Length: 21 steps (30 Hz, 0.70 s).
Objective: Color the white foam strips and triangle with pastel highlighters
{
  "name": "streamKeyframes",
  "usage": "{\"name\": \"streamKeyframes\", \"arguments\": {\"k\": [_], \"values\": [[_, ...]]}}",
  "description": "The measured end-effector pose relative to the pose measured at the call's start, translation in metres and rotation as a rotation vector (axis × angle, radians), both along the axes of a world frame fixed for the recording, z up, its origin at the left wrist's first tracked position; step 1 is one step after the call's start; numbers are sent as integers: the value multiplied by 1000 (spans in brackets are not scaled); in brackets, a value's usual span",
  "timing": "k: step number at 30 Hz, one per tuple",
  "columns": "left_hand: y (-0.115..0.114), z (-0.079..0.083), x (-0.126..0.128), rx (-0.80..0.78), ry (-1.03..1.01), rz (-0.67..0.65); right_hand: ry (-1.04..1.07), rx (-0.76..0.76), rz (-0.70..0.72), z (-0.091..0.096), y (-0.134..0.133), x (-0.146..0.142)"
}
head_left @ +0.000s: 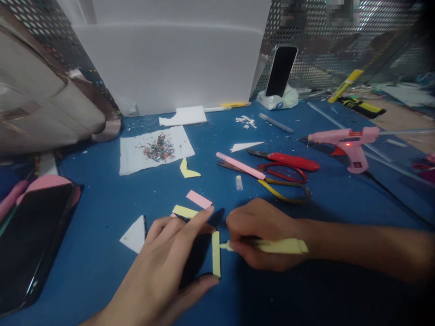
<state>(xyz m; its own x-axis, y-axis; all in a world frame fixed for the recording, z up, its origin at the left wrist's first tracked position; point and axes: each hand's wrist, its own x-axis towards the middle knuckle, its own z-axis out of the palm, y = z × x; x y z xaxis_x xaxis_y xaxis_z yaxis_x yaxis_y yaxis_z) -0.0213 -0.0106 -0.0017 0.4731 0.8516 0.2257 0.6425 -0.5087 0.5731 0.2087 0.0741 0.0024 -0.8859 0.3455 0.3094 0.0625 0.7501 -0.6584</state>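
Observation:
My right hand (263, 233) grips a pale yellow highlighter (282, 246), its tip touching the long edge of a small yellow strip (216, 256). The thumb and a finger of my left hand (173, 253) pinch that strip by its two ends just above the blue table. Past my left fingers lie a pink strip (199, 199) and another yellow strip (184, 211), the latter partly hidden by the hand. A white triangular piece (134, 235) rests left of my left hand. Beyond the strips is a bent yellow piece (188, 170).
A pink glue gun (353, 142) with a lit red light lies at right. Scissors (288, 192), red-handled pliers (294, 161) and a pink highlighter (240, 165) cluster mid-table. Glitter covers a white sheet (127, 156). Phones stand at back (281, 70) and lie at left (30, 244).

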Motion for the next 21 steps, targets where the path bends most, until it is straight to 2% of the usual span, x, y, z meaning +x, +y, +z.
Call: {"name": "streamKeyframes", "arguments": {"k": [4, 9, 14, 21], "values": [[0, 0, 0, -16, -1, 11, 47, 47, 127, -1, 0, 0], [-1, 1, 0, -13, -12, 5, -5, -17, -10, 0, 1, -1], [0, 1, 1, -19, 1, 20, 8, 50, 97, -2, -1, -1], [-1, 2, 2, -29, -4, 38, -18, 24, 92, -1, 0, -2]]}}
